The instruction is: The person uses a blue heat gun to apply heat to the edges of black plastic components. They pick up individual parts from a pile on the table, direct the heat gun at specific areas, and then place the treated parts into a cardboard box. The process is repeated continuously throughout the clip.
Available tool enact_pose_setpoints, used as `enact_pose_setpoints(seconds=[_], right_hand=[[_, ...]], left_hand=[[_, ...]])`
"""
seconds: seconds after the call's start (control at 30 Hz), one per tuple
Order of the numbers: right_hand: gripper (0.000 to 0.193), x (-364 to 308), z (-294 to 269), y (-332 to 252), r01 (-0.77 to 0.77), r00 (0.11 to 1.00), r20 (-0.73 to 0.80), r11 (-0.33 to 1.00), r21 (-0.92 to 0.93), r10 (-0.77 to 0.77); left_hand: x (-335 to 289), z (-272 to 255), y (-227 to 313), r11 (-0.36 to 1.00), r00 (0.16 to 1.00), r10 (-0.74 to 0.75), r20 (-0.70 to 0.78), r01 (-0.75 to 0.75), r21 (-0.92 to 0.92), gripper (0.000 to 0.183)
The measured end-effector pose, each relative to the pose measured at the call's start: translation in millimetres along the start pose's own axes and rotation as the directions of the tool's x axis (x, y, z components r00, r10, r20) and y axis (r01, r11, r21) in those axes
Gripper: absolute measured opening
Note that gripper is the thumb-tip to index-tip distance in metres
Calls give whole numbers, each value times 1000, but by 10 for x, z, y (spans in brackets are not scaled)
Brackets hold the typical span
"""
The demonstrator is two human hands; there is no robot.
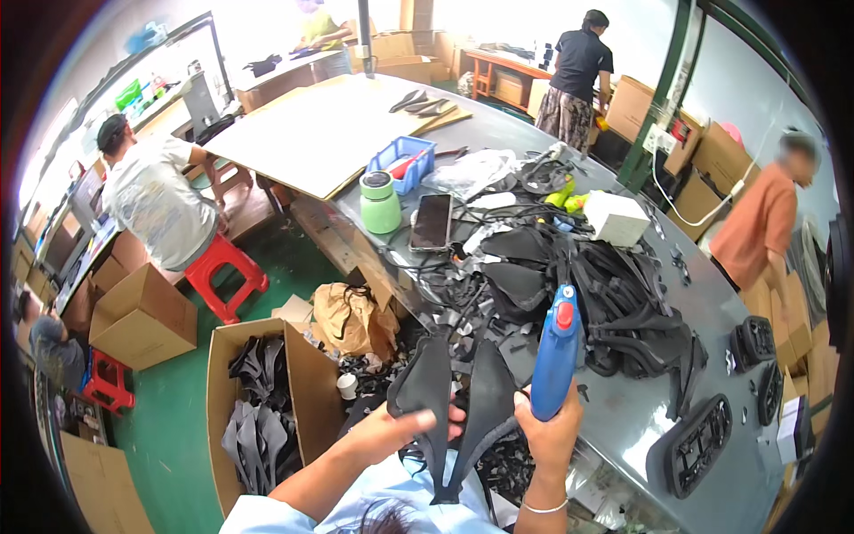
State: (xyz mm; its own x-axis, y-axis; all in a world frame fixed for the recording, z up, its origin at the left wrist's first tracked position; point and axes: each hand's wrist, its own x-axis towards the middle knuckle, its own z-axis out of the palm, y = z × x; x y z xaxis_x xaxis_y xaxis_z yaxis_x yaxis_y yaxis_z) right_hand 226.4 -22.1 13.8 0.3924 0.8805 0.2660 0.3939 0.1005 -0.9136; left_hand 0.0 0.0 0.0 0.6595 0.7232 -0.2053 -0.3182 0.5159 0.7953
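My left hand (405, 433) grips a black V-shaped padded piece (422, 388), with the thumb on its face and the fingers behind. The piece has two broad lobes that meet in a narrow point near my body. In my right hand (553, 438) is a blue handheld power tool (556, 356) with a red button, its head pointing away from me. That hand is closed round the tool's lower end, beside the right lobe. Whether the tool touches the piece cannot be told. Beyond it, a pile of similar black pieces (623, 307) lies on the grey table (654, 392).
A cardboard box (311, 392) with black pieces stands at left, near a crumpled brown paper bag (354, 322). The table holds a green flask (380, 206), phone (432, 221), blue basket (427, 160), white box (616, 219) and black moulded frames (698, 445). Several people are around.
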Motion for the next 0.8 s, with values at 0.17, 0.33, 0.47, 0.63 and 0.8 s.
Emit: enact_pose_setpoints(seconds=[0.17, 0.33, 0.47, 0.63, 0.8], right_hand=[[40, -93, 144, -107, -6, 1000, 19, 999, 39, 5], [49, -517, 255, -153, 27, 961, 277, 998, -62, -9], [40, -711, 379, -336, 282, 894, 403, 945, -163, -197], [39, -805, 381, -375, 302, 870, 443, 944, -133, -216], [39, -790, 370, -445, 332, 851, 464, 936, -114, -245]], left_hand=[[-48, -40, 98, 921, 983, 164, -80, -182, -345, 60], [4, 156, 42, 855, 802, 475, -362, -518, -23, 93], [33, 181, -70, 664, 588, 707, -392, -743, 83, 93], [35, 93, -235, 552, 475, 811, -341, -814, 179, 94], [-47, 81, -342, 715, 606, 686, -403, -662, 222, 112]])
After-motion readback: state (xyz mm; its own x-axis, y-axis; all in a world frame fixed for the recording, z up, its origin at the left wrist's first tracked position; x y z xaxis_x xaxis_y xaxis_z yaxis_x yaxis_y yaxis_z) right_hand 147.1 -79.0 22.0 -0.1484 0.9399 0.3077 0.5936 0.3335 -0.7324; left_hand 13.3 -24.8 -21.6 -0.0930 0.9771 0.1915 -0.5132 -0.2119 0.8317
